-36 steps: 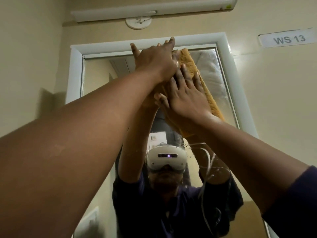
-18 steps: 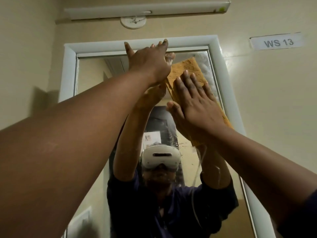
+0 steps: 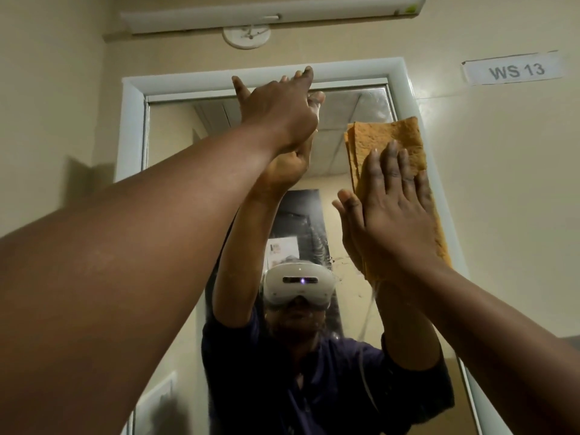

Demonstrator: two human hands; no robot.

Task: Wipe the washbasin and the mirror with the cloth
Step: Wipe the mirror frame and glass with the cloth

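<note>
Currently on the mirror (image 3: 175, 142) step. Right hand (image 3: 395, 211) presses the folded orange cloth (image 3: 389, 136) flat against the glass at the right frame edge, fingers straight. Left hand (image 3: 279, 111) is open, fingers spread, braced near the top, holding nothing. Washbasin not in view. Next move probably calls for sweeping the cloth across the uncovered glass.

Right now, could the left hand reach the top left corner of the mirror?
Probably yes. The left hand already rests flat near the mirror's top edge, and nothing lies between it and that corner.
</note>
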